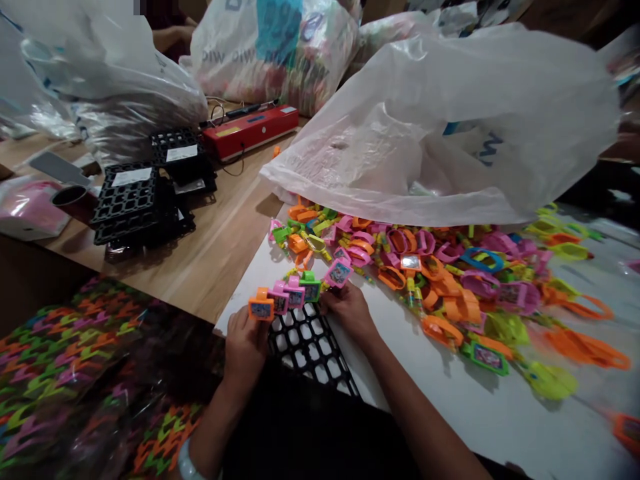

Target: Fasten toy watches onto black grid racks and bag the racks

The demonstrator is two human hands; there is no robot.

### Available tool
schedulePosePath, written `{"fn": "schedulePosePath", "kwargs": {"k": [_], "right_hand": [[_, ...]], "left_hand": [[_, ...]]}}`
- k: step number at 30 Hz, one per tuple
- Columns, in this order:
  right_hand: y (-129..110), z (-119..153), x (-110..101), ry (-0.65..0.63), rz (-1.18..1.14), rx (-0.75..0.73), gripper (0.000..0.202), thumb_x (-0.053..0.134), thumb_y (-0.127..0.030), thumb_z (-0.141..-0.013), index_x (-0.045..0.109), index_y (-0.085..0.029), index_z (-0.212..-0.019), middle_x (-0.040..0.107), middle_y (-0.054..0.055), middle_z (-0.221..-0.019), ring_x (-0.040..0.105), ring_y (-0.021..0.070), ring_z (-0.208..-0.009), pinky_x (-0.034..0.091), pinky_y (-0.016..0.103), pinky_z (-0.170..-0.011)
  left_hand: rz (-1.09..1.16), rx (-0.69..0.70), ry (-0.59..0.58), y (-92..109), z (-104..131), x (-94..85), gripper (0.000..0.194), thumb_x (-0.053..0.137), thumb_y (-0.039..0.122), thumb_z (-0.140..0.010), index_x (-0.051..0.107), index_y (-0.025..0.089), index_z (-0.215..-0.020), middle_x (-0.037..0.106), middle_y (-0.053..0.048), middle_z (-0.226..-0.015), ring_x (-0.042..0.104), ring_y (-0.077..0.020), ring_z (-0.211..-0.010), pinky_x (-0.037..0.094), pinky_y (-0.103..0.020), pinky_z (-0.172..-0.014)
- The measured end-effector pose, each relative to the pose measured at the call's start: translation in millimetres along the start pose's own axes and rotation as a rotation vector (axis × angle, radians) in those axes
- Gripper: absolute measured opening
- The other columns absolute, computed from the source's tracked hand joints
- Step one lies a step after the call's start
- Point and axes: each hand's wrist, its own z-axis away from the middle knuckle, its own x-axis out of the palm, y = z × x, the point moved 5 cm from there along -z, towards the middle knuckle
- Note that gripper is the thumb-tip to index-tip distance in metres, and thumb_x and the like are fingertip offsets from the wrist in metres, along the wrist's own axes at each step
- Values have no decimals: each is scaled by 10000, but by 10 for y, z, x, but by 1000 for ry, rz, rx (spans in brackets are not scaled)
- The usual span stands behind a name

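A black grid tray (311, 343) lies at the front edge of the white surface, right before me. Along its far end stand several toy watches: an orange toy watch (261, 307), two pink toy watches (294, 293) and a green toy watch (311, 288). My left hand (245, 348) is curled round the tray's left corner, right under the orange watch; its fingertips are partly hidden. At the far right corner, my right hand (353, 310) has its fingers closed below a pink toy watch (339, 272), which tilts over the tray's edge.
A heap of colourful toy watches (450, 287) spills from a large white plastic bag (400, 147) on the right. Stacked black trays (127, 200) and a red sealer-like machine (253, 132) stand on the wooden table at left. Below, more bright toy pieces (50, 373) fill the lower left.
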Motion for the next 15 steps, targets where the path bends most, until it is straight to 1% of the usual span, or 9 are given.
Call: {"fn": "schedulePosePath", "kwargs": {"k": [2, 3, 5, 7, 9, 12, 13, 14, 15], "right_hand": [[1, -2, -8, -19, 96, -41, 272, 708, -464, -707, 608, -231, -803, 595, -37, -558, 544, 153, -479, 458, 278, -493], [-15, 3, -10, -18, 163, -86, 239, 690, -454, -729, 618, -237, -798, 609, -27, -582, 563, 166, -519, 473, 286, -520], [-72, 23, -2, -6, 299, -208, 164, 652, -413, -771, 644, -250, -788, 654, -1, -668, 613, 197, -647, 513, 311, -617], [-123, 45, 22, -8, 388, -305, 115, 616, -356, -797, 671, -256, -804, 687, 18, -766, 639, 217, -761, 528, 330, -716], [-143, 52, 46, -47, 413, -332, 117, 599, -318, -806, 686, -246, -836, 692, 21, -800, 643, 215, -785, 527, 326, -743], [-145, 44, 43, -156, 396, -311, 150, 607, -321, -827, 688, -229, -914, 683, 11, -817, 637, 197, -774, 523, 299, -712], [-151, 38, 17, -169, 401, -309, 171, 611, -330, -838, 683, -227, -953, 679, 11, -838, 632, 187, -756, 521, 291, -694], [-162, 27, -28, -150, 428, -315, 186, 610, -333, -852, 675, -224, -988, 675, 15, -868, 626, 177, -737, 518, 287, -682], [-181, 11, -90, -94, 484, -331, 192, 605, -327, -867, 665, -220, -1015, 671, 25, -907, 620, 172, -727, 516, 289, -683]], "left_hand": [[-8, 11, 6, 6, 2, -3, 167, 502, 269, -976, 655, 226, -1028, 654, -43, -867, 559, -200, -760, 452, -317, -684], [-7, 17, 8, 10, 3, -4, 160, 507, 261, -975, 652, 225, -1033, 652, -42, -871, 558, -199, -764, 453, -314, -686], [-6, 27, 11, 16, 7, -2, 155, 513, 248, -974, 643, 221, -1054, 649, -43, -885, 554, -200, -778, 455, -312, -691], [-14, 34, 12, 21, 11, 0, 157, 508, 243, -978, 635, 217, -1068, 644, -46, -892, 548, -203, -782, 453, -312, -688], [-30, 34, 17, 23, 13, 0, 158, 499, 246, -983, 629, 215, -1067, 636, -46, -886, 541, -205, -779, 449, -312, -679], [-52, 33, 35, 23, 15, -4, 142, 498, 250, -984, 625, 218, -1038, 621, -39, -860, 531, -204, -762, 442, -310, -667], [-56, 37, 42, 25, 16, -6, 136, 499, 247, -983, 623, 219, -1030, 617, -36, -852, 529, -203, -757, 440, -309, -666], [-60, 41, 47, 26, 17, -6, 133, 500, 243, -981, 622, 219, -1027, 615, -34, -848, 530, -202, -756, 440, -308, -668], [-64, 45, 51, 27, 18, -5, 133, 500, 240, -979, 622, 220, -1028, 617, -35, -852, 534, -203, -760, 441, -309, -673]]}}
